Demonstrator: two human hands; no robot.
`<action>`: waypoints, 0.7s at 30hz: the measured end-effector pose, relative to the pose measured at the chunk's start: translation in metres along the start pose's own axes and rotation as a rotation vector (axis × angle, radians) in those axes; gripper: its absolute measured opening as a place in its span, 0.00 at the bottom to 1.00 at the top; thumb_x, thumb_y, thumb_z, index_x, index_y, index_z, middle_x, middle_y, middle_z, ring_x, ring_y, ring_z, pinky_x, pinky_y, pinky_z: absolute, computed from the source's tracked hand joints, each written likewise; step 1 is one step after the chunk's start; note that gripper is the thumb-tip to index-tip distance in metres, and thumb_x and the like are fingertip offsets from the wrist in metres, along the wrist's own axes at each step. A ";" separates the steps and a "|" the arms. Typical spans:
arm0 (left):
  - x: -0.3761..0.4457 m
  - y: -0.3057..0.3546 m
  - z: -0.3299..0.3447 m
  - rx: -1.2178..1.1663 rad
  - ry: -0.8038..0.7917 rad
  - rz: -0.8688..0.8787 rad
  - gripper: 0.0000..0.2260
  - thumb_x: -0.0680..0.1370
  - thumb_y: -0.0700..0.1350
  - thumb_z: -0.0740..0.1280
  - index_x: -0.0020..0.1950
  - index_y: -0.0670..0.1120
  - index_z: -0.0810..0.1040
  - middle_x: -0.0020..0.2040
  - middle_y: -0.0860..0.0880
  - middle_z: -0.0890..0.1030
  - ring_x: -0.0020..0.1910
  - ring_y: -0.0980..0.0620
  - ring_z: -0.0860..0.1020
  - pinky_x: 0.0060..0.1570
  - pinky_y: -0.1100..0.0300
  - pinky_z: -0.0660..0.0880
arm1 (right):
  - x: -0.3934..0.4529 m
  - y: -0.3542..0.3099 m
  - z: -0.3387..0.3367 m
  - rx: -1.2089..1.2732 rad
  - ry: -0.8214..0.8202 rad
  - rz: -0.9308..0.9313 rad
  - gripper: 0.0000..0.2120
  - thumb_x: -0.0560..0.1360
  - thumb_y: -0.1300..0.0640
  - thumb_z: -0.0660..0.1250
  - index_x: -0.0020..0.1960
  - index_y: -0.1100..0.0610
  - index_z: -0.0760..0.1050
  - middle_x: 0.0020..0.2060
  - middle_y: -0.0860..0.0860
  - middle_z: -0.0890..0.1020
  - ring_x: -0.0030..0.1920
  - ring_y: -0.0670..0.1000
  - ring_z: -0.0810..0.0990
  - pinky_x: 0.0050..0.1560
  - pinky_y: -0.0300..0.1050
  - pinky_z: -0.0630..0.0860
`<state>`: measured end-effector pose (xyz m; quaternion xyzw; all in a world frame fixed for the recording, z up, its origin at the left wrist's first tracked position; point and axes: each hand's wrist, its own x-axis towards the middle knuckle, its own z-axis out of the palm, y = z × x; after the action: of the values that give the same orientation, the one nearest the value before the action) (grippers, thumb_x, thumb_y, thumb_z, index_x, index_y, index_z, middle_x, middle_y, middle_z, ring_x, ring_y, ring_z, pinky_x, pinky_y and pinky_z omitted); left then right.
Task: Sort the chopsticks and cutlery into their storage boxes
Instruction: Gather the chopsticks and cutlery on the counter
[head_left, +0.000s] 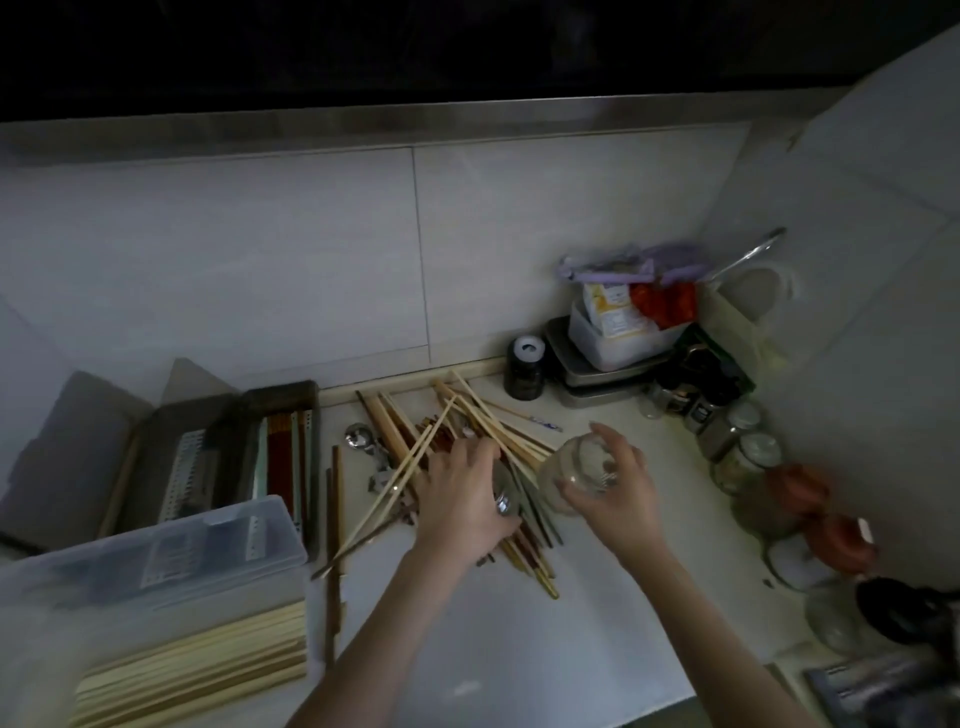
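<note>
Left hand (462, 499) presses flat on the chopsticks (467, 431), right hand (618, 488) grips a jar (576, 475) beside them, bare counter (519, 634) nearer.

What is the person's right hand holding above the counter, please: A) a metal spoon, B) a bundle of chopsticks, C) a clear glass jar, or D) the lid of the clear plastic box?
C: the right hand has its fingers curled round a clear glass jar, just right of the chopstick pile where the left hand rests.
</note>
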<state>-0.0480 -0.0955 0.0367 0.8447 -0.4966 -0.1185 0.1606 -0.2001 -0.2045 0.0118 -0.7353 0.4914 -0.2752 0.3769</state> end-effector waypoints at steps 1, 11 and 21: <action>0.006 0.009 0.003 -0.013 0.003 -0.003 0.29 0.64 0.58 0.73 0.60 0.54 0.64 0.61 0.50 0.70 0.60 0.44 0.69 0.56 0.49 0.70 | 0.013 0.010 -0.009 -0.004 0.014 0.026 0.34 0.63 0.52 0.77 0.65 0.42 0.67 0.58 0.47 0.69 0.57 0.52 0.73 0.58 0.49 0.74; 0.065 0.099 0.040 -0.073 0.004 -0.075 0.31 0.63 0.60 0.74 0.59 0.52 0.65 0.60 0.49 0.71 0.60 0.44 0.70 0.57 0.50 0.70 | 0.113 0.079 -0.082 -0.439 -0.131 0.038 0.37 0.67 0.49 0.75 0.70 0.52 0.62 0.66 0.58 0.61 0.58 0.63 0.74 0.54 0.51 0.74; 0.094 0.126 0.066 -0.042 -0.076 -0.101 0.34 0.63 0.60 0.74 0.62 0.52 0.64 0.63 0.49 0.69 0.62 0.43 0.67 0.60 0.47 0.69 | 0.153 0.105 -0.084 -0.589 -0.210 0.103 0.40 0.65 0.45 0.74 0.71 0.53 0.59 0.65 0.59 0.64 0.61 0.64 0.72 0.55 0.54 0.74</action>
<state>-0.1278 -0.2454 0.0209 0.8599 -0.4568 -0.1690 0.1531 -0.2636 -0.3953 -0.0219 -0.8114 0.5451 -0.0239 0.2098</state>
